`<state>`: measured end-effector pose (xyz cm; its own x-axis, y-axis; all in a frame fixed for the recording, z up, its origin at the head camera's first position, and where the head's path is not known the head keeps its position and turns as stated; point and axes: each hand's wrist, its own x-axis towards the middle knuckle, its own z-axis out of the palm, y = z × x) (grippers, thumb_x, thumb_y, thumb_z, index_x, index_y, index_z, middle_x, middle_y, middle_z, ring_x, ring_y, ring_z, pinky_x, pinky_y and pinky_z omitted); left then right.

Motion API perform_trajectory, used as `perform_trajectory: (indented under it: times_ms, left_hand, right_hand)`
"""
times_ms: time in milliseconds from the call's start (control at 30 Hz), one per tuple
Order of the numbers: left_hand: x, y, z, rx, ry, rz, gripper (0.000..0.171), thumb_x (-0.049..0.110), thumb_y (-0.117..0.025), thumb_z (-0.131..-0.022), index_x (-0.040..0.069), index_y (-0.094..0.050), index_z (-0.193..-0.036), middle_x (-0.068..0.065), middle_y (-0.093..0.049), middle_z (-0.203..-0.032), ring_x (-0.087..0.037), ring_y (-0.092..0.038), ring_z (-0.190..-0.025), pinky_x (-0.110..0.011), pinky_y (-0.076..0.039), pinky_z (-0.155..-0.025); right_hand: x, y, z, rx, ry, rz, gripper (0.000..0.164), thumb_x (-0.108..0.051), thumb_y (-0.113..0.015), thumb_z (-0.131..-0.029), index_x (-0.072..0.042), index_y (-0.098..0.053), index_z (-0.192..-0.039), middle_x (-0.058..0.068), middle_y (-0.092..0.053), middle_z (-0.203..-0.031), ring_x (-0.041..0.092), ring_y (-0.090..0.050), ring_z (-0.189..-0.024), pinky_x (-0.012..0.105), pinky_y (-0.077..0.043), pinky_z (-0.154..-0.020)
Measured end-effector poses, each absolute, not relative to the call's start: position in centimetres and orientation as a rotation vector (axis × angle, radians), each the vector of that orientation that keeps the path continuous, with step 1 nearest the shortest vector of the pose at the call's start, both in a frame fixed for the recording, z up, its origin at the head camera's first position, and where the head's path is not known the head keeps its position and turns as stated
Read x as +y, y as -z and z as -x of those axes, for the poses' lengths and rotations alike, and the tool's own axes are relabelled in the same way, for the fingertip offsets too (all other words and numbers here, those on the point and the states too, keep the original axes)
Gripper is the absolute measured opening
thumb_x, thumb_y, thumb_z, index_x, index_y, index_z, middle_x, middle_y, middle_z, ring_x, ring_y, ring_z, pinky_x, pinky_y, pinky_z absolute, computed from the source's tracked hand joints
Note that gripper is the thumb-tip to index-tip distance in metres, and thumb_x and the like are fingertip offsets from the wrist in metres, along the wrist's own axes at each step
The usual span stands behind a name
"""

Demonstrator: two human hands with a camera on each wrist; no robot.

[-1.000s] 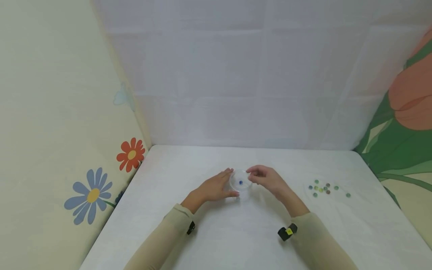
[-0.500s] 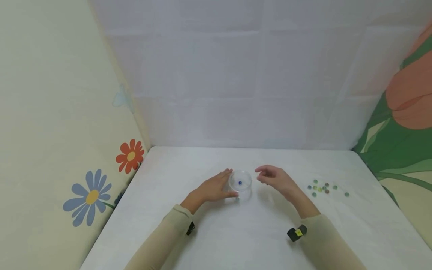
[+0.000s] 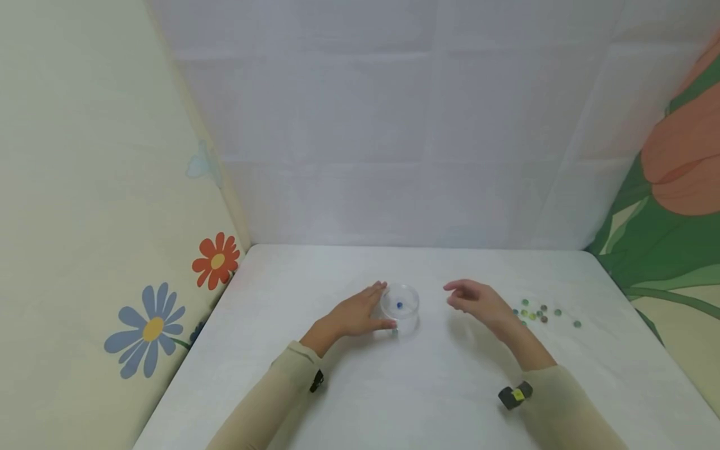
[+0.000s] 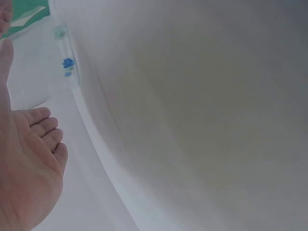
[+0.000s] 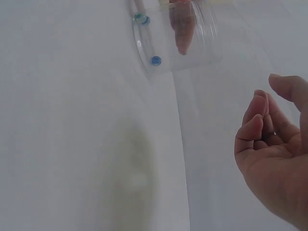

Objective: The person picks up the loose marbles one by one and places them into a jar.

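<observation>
A clear cup (image 3: 414, 312) stands on the white table with its round rim upward. My left hand (image 3: 355, 315) holds it from the left, fingers along the far side and thumb at the near side. In the left wrist view, a blue marble (image 4: 68, 62) and a green marble (image 4: 58, 32) lie at the cup's bottom. To the right of the cup and apart from it, my right hand (image 3: 477, 304) hovers over the table. Its fingers (image 5: 251, 130) are loosely bent, the thumb stands away from them, and nothing is between them.
Several loose glass marbles (image 3: 558, 312), green, blue, yellowish and brownish, lie on the table (image 3: 439, 400) at the right, partly behind the right hand and wrist. A white cloth backdrop (image 3: 349, 125) rises behind the table. Flower-printed cloth (image 3: 67, 206) hangs at the left side.
My right hand has moved from the cup's rim to the right, toward the loose marbles. The left hand and the cup have stayed in place.
</observation>
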<state>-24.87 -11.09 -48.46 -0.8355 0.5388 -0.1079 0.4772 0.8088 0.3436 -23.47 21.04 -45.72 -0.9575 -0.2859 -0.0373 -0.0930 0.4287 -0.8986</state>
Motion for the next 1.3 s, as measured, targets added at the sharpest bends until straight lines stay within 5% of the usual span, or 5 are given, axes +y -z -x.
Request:
perform_trajectory:
  times_ms: [967,1300]
  left_hand:
    - [-11.2,48.5,24.7,2.793,-0.479,-0.802,0.101,0.074,-0.054,-0.091,0.011,-0.020,-0.163,-0.008,-0.019,-0.169,-0.025,-0.018,-0.156,-0.045,-0.026,-0.124]
    - [-11.3,48.7,24.8,2.794,-0.487,-0.791,0.104,0.078,-0.052,-0.088,0.013,-0.020,-0.163,-0.007,-0.017,-0.170,-0.024,-0.016,-0.156,-0.045,-0.025,-0.124]
  right_hand:
    - [26.5,46.2,20.9,2.625,1.375,0.015,0.049,-0.033,-0.067,-0.099,-0.009,-0.057,-0.140,0.012,-0.063,-0.116,0.026,-0.062,-0.105,0.045,-0.053,-0.091]
    - [29.2,46.5,20.1,2.678,1.364,0.099,0.048,-0.030,-0.064,-0.102,-0.005,-0.055,-0.142,0.013,-0.062,-0.116,0.023,-0.060,-0.103,0.032,-0.054,-0.085]
